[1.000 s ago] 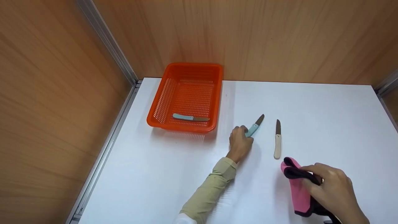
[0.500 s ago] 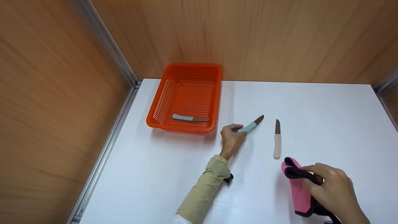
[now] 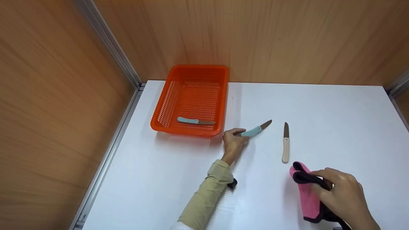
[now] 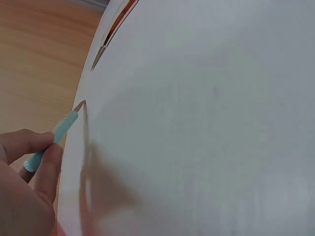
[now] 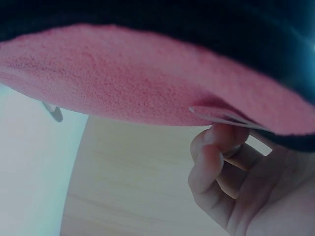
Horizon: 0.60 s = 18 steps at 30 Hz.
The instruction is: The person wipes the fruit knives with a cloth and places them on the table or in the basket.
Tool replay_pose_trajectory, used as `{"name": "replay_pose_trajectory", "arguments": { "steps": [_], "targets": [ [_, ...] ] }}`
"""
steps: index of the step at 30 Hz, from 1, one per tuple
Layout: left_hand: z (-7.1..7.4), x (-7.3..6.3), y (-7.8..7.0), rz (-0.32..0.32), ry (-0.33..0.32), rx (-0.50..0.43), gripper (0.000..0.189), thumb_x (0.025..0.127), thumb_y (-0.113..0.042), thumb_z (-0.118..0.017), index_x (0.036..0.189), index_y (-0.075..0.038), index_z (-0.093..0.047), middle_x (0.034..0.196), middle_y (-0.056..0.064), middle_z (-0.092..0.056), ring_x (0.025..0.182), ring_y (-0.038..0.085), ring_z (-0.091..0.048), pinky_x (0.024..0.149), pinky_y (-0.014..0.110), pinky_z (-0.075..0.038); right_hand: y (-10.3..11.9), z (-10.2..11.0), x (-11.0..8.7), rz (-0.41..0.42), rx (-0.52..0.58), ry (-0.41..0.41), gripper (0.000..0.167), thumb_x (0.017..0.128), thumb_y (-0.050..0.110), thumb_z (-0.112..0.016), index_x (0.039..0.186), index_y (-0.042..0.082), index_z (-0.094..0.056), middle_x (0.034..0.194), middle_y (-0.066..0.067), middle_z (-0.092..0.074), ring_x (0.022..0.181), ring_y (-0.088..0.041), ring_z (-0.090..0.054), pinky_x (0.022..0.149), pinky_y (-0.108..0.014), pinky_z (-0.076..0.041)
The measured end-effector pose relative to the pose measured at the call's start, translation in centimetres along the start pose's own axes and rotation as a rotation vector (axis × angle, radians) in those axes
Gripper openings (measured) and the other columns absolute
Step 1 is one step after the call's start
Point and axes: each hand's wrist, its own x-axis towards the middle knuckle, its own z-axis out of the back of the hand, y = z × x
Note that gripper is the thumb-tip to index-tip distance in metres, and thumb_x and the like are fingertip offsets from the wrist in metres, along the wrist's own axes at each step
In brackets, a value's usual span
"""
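Note:
My left hand (image 3: 233, 143) pinches the butt end of a folding knife's light blue handle (image 3: 252, 131), near the basket's front right corner. Its brown blade points away to the right. In the left wrist view, thumb and fingers grip that knife (image 4: 65, 126) above the table. A cream-handled knife (image 3: 285, 148) lies to the right with its blade pointing away from me. My right hand (image 3: 343, 190) holds a folded pink cloth (image 3: 309, 203) with black edging. That cloth (image 5: 123, 73) fills the upper right wrist view, over curled fingers (image 5: 204, 169).
An orange perforated basket (image 3: 188, 131) stands at the back left against the wooden wall (image 3: 274, 41). Inside it lies another light-blue-handled knife (image 3: 188, 120). A second wooden panel (image 3: 64, 111) closes the left side of the white table (image 3: 153, 185).
My left hand has drawn the blue-handled knife left toward the basket, and the knife has turned to a flatter slant. My right hand and the cloth have hardly moved.

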Motion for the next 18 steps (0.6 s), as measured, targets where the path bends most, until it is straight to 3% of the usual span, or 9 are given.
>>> {"name": "replay_pose_trajectory", "arguments": {
  "steps": [13,18],
  "targets": [
    [0.32,0.39,0.4,-0.042,0.051,-0.102,0.032,0.067,0.012,-0.076,0.097,0.008,-0.069,0.09,0.019,-0.069,0.073,0.017,-0.066,0.059,0.028,-0.059,-0.31,-0.22,-0.02,0.023,0.012,-0.007,0.028,0.06,-0.003,-0.072,0.075,0.02,-0.073,0.054,0.017,-0.036,0.05,-0.004,-0.032,0.041,-0.022,-0.02],
    [0.37,0.55,0.41,-0.044,0.046,-0.122,0.033,0.065,0.011,-0.078,0.097,0.007,-0.069,0.088,0.014,-0.069,0.072,0.018,-0.067,0.06,0.029,-0.059,-0.3,-0.27,0.0,0.014,0.017,0.005,0.028,0.059,-0.004,-0.071,0.076,0.018,-0.074,0.055,0.016,-0.039,0.049,-0.004,-0.032,0.039,-0.022,-0.02]
  ]
}}
